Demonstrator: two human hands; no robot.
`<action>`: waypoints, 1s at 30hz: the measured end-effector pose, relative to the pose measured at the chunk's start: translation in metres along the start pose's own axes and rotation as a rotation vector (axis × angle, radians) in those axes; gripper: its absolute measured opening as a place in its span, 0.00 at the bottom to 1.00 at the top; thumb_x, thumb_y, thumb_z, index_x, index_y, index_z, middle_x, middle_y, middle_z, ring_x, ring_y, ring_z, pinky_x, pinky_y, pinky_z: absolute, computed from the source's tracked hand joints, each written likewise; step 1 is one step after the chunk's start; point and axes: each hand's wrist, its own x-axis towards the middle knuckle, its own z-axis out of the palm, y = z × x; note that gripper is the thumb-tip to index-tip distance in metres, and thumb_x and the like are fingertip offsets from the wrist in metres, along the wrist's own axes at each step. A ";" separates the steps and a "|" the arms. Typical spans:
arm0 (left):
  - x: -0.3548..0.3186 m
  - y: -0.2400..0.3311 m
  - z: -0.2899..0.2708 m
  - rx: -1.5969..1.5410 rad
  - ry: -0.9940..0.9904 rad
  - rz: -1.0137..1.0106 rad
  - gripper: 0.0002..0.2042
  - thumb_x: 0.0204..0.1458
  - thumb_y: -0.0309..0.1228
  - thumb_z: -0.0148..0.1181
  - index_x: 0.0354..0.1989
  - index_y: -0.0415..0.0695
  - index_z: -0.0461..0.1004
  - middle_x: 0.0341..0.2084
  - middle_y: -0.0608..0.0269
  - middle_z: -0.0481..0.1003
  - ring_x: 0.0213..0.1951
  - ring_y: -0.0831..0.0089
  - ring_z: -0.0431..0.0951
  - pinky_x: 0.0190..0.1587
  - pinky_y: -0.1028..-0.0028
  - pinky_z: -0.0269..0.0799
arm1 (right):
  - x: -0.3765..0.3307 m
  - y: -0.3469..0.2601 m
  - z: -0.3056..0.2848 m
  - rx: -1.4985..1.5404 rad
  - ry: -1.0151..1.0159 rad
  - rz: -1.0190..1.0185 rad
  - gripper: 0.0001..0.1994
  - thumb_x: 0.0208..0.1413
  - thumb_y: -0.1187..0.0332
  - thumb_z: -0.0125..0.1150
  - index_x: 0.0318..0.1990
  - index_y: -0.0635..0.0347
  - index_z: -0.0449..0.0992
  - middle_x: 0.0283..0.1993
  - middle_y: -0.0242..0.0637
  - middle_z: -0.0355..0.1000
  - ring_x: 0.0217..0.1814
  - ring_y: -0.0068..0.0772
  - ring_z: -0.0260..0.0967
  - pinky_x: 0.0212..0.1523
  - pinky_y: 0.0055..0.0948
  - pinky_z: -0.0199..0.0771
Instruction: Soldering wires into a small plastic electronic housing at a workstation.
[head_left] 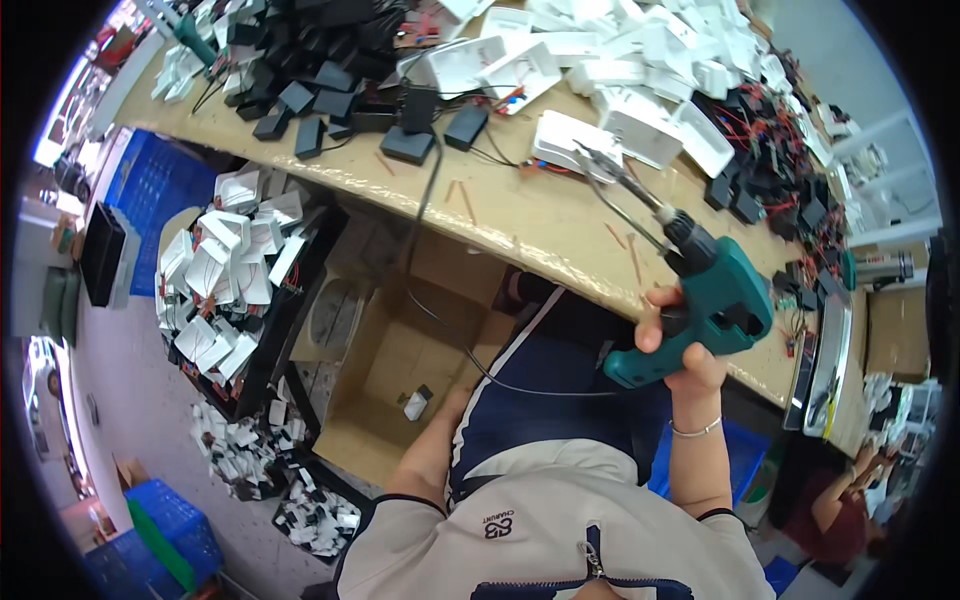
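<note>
Green electric screwdriver [712, 300] is squeezed tight in the right hand [678, 345], its long tip pointing up and away; the left hand [455, 405] reaches down toward the cardboard box [400, 360], fingers hidden

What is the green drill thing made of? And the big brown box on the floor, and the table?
The drill in the right hand looks like teal plastic, smooth and slightly shiny, with a dark, probably metal tip. The box looks like plain cardboard: dull brown with folded flaps. The table seems to be wood or a pale wood-look board, matte and scuffed.
</note>
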 end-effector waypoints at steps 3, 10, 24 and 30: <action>-0.032 0.103 -0.019 0.189 -0.095 -0.161 0.15 0.49 0.37 0.45 0.39 0.42 0.72 0.33 0.47 0.73 0.40 0.62 0.71 0.43 0.69 0.64 | -0.035 -0.017 -0.021 0.040 0.044 -0.100 0.33 0.42 0.61 0.62 0.54 0.63 0.55 0.50 0.45 0.62 0.31 0.28 0.65 0.28 0.27 0.63; -0.055 0.121 -0.101 0.351 0.676 0.294 0.12 0.44 0.34 0.53 0.33 0.38 0.73 0.27 0.50 0.74 0.31 0.65 0.74 0.36 0.73 0.67 | -0.078 -0.052 -0.070 0.143 0.163 -0.261 0.31 0.46 0.59 0.59 0.54 0.63 0.53 0.51 0.41 0.60 0.28 0.23 0.59 0.27 0.21 0.61; -0.156 0.466 -0.068 1.182 0.643 1.463 0.23 0.37 0.32 0.61 0.44 0.42 0.65 0.45 0.51 0.63 0.48 0.58 0.62 0.47 0.68 0.59 | -0.095 -0.048 -0.093 0.175 0.215 -0.361 0.32 0.44 0.61 0.61 0.53 0.65 0.54 0.51 0.41 0.60 0.25 0.22 0.59 0.25 0.20 0.61; -0.116 0.489 -0.090 0.883 0.364 1.317 0.21 0.42 0.34 0.57 0.46 0.42 0.63 0.39 0.53 0.68 0.41 0.59 0.68 0.42 0.70 0.64 | -0.097 -0.043 -0.084 0.157 0.228 -0.350 0.32 0.44 0.60 0.61 0.53 0.65 0.54 0.50 0.42 0.61 0.25 0.23 0.59 0.25 0.20 0.62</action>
